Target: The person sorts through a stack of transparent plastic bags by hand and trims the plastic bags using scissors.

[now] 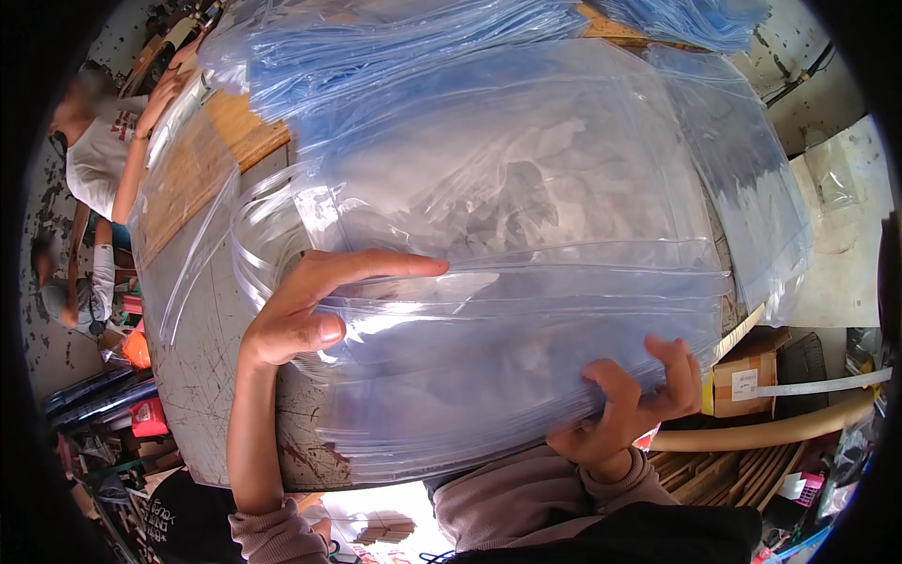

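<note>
A stack of clear bluish plastic sheets or bags point(498, 376) lies on the grey table point(202, 376), its near edges overhanging the front. My left hand point(315, 305) rests at the stack's left side, thumb and forefinger spread apart over the plastic, with nothing gripped between them. At the lower right, my right hand point(639, 399) is over the near right edge of the stack, fingers curled and apart. Just behind my hands, a raised fold of plastic runs across the stack. A loop of clear strips point(254, 244) stands left of it.
More plastic bundles point(376, 66) lie at the back, and further sheets point(752, 188) on the right. Two other people are at the left, one in a white shirt point(94, 160). A cardboard box point(742, 381) and a tan tube point(770, 432) are at the lower right.
</note>
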`<action>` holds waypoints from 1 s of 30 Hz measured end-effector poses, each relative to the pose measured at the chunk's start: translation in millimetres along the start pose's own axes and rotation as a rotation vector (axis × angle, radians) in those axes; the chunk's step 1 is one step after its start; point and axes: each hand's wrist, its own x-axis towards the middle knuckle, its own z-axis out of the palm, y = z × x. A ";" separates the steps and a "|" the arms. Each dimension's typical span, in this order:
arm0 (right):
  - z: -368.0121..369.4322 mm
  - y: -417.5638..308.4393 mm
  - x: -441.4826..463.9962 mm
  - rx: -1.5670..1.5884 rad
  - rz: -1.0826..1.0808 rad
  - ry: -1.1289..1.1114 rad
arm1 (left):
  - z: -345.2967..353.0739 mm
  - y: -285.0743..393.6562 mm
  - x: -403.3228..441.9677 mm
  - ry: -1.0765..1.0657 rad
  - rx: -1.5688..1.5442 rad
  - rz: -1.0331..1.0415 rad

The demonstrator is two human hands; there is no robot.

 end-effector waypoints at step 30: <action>7.2 1.8 -8.7 0.091 0.022 0.071 | 0.4 -0.2 -0.5 0.019 -0.038 0.005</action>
